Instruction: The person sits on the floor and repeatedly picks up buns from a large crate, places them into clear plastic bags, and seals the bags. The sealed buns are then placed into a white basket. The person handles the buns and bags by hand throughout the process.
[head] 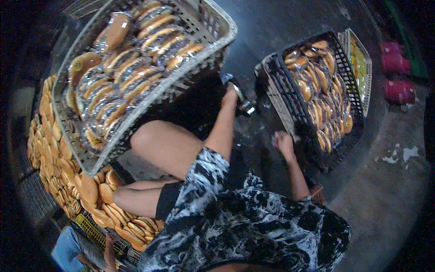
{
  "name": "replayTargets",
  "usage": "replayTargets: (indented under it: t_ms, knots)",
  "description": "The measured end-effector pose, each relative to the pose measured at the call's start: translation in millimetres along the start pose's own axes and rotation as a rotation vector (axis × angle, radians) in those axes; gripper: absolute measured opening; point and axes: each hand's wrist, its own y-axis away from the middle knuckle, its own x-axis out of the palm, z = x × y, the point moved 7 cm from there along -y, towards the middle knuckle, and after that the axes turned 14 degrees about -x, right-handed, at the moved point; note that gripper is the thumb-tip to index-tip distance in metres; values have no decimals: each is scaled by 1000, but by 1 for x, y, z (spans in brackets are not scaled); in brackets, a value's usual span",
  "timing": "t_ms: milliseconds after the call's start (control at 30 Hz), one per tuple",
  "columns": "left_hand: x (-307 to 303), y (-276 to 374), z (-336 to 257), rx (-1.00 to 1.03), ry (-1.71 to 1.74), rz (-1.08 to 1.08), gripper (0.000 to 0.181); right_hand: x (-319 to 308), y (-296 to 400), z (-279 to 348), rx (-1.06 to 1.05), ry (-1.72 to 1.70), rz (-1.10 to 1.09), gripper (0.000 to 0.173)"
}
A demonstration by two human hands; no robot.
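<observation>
My left hand (231,89) is at a shiny metal object (245,102) below the large crate; dark shadow and blur hide whether the fingers grip it. My right hand (282,141) is bent at the fingers beside the lower left side of a stack of black and pale plastic crates (277,88); blur hides whether it holds anything small. The top black crate holds filled buns (321,80) in clear wrap. At upper left, a large pale perforated plastic crate (170,80) holds rows of filled buns (136,74) in clear plastic wrap.
Many unwrapped buns (51,146) are heaped at left, reaching beside my knees. A person in a blue shirt (66,244) is at lower left near a yellow crate (90,227). Pink-red cylinders (399,91) and a pale crate with yellow-green contents (361,71) stand at right.
</observation>
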Motion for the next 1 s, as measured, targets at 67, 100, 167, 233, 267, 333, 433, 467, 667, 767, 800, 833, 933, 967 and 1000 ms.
replayTargets:
  t_ms: [67,100,167,233,267,333,433,467,667,767,800,833,933,967,1000]
  knots:
    - [34,156,-43,205,-538,-185,58,12,77,-39,180,214,45,15]
    - [31,197,-62,423,-477,-170,49,24,95,-44,219,278,119,22]
    - [29,283,-80,840,-450,-90,44,53,128,-62,297,453,276,33]
    - [9,349,-85,1096,-402,153,40,72,117,-55,336,547,471,36]
    - [-11,375,-82,1118,-337,234,38,77,112,-49,357,539,591,37]
    - [-79,446,-87,1018,-502,76,37,68,88,-32,439,493,485,37]
    - [-189,418,-94,1143,-137,-275,40,37,28,10,332,351,324,30]
    - [-215,419,-114,1105,-222,-442,42,33,4,31,199,306,212,28]
    - [-254,327,-273,1112,-822,-1172,81,-4,-60,122,-243,-72,55,29]
    - [-253,294,-295,947,-1058,-1163,81,-23,-33,111,-219,-187,-41,25]
    - [-274,290,-304,1053,-1014,-1085,79,-24,-22,104,-215,-109,-72,25]
    - [-299,281,-308,1144,-976,-1003,77,-26,-10,105,-175,-88,-52,23]
    - [-302,303,-332,1294,-838,-665,59,-28,39,42,-44,-40,-106,18]
    - [-303,311,-340,1298,-735,-531,57,-31,53,31,27,61,-129,19]
    - [-305,314,-349,1274,-589,-369,54,-30,61,25,82,-3,-98,21]
